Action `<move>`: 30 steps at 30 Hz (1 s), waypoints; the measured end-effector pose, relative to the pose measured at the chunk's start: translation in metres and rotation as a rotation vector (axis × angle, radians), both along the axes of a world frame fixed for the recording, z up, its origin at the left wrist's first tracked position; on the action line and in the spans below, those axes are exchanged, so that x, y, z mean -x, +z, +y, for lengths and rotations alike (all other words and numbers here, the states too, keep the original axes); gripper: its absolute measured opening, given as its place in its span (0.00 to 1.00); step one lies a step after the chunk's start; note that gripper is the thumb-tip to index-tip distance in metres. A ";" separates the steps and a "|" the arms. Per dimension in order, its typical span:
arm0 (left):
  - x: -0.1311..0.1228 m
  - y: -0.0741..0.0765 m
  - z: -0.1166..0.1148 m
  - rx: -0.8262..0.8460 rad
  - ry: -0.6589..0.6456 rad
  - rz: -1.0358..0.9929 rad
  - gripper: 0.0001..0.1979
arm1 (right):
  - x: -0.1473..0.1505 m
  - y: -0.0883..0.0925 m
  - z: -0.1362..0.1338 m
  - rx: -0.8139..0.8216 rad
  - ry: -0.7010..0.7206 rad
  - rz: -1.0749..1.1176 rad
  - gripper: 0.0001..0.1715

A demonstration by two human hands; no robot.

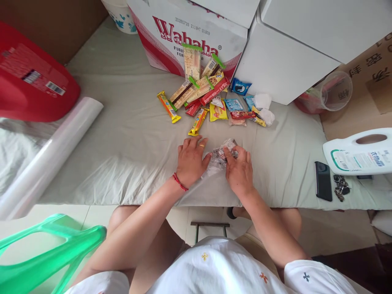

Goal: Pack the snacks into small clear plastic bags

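My left hand (192, 160) rests on the grey cloth with its fingers apart and nothing held. Its fingertips are beside a yellow-wrapped snack bar (198, 121), and its thumb is near the crumpled plastic. My right hand (240, 169) pinches that crumpled clear plastic wrapper (219, 157); something pinkish shows in it, but I cannot tell what. Beyond both hands lies a heap of packaged snacks: long wafer packs with green ends (192, 61), a red packet (216, 90), a yellow packet (218, 112), small blue packets (234, 105) and white round pieces (262, 101).
A Wahaha carton (196, 24) and white drawers (278, 53) stand behind the snacks. At left are a red jug (33, 77) and a plastic roll (52, 157). At right lie a white bottle (355, 157), phone (323, 181), keys (340, 188) and a clear tub (337, 92).
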State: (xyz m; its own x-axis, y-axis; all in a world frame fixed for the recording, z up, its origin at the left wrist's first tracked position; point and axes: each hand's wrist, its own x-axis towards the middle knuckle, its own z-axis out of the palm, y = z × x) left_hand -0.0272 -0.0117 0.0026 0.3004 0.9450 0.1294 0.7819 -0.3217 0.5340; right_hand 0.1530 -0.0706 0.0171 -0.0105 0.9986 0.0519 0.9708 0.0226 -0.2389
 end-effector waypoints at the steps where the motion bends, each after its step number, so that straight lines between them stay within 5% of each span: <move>1: 0.001 0.001 0.000 0.019 0.013 0.067 0.24 | 0.000 0.000 0.001 -0.002 0.027 -0.021 0.34; 14: -0.001 0.017 -0.030 0.128 -0.196 0.228 0.06 | 0.004 0.011 0.010 0.161 0.168 -0.161 0.38; 17: 0.008 0.020 -0.026 0.364 -0.136 -0.037 0.06 | -0.001 0.011 0.008 0.156 0.219 -0.159 0.44; 23: 0.012 0.023 -0.014 0.997 0.011 -0.933 0.14 | -0.019 0.012 0.003 0.158 0.289 0.041 0.56; 30: -0.010 0.026 -0.005 1.021 0.024 -1.278 0.20 | -0.024 0.009 -0.001 0.228 0.288 0.325 0.64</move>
State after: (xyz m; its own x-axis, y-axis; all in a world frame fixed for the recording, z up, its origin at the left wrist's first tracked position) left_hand -0.0167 -0.0166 0.0285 0.4801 0.7920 -0.3772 -0.3103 0.5555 0.7714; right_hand 0.1765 -0.0712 0.0257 -0.3073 0.9439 -0.1211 0.8072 0.1912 -0.5585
